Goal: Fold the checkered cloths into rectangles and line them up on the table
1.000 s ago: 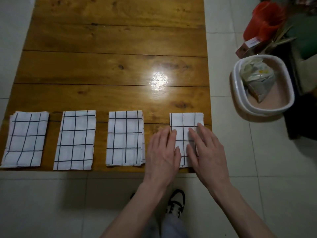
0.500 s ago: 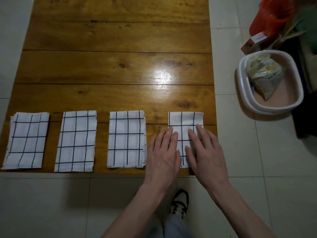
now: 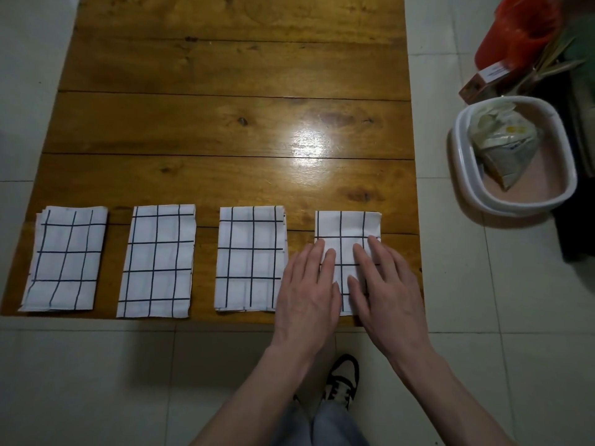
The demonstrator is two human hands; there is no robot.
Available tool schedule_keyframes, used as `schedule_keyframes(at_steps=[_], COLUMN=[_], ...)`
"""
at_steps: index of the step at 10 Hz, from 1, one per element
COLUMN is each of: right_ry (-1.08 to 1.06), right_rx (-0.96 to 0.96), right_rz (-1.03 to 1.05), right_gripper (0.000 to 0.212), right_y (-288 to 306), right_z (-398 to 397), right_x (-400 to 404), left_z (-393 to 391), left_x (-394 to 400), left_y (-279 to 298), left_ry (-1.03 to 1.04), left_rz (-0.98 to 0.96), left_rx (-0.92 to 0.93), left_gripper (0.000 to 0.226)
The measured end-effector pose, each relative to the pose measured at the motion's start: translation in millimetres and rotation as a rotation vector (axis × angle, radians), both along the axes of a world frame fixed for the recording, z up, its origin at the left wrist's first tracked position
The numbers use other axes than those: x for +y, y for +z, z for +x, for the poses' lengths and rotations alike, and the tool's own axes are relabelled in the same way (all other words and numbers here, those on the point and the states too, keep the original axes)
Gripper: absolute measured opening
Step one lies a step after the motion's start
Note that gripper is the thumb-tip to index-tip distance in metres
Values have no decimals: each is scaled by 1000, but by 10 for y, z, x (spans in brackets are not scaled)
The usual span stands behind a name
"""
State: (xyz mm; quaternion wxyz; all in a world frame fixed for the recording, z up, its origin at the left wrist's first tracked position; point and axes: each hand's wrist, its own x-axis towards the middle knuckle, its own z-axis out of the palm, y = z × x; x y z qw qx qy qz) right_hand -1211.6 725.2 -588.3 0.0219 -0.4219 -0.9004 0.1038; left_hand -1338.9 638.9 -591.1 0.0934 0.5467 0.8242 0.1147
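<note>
Several white cloths with dark grid lines lie folded into rectangles in a row along the near edge of the wooden table [image 3: 225, 123]. From the left: one cloth [image 3: 64, 257], a second cloth [image 3: 157, 260], a third cloth [image 3: 249, 257], and the rightmost cloth [image 3: 346, 226]. My left hand [image 3: 307, 292] lies flat with straight fingers on the rightmost cloth's left part. My right hand [image 3: 384, 284] lies flat on its right part. Both hands cover the lower half of that cloth.
A white basin [image 3: 463, 175] holding a crumpled bag [image 3: 502, 146] sits on the tiled floor right of the table. Behind it stand a red container [image 3: 518, 30] and a small box [image 3: 483, 82]. My shoe [image 3: 343, 378] shows below the table edge.
The view has shifted slightly. Both hands stay flat on the rightmost cloth and have slid a little over it; the row of cloths has not moved.
</note>
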Motion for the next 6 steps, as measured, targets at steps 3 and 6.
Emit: schedule_keyframes(at_steps=[3, 6], right_ry=[-1, 16], right_rx=[29, 91], right_rz=[-14, -28], right_gripper=[51, 57], right_y=[-36, 402], right_z=[59, 52], right_x=[-1, 39], left_z=[-3, -104], left_x=[13, -35], left_y=[-25, 388], left_ry=[-8, 37], left_rz=[11, 74], left_rx=[-33, -78], left_gripper=[52, 50])
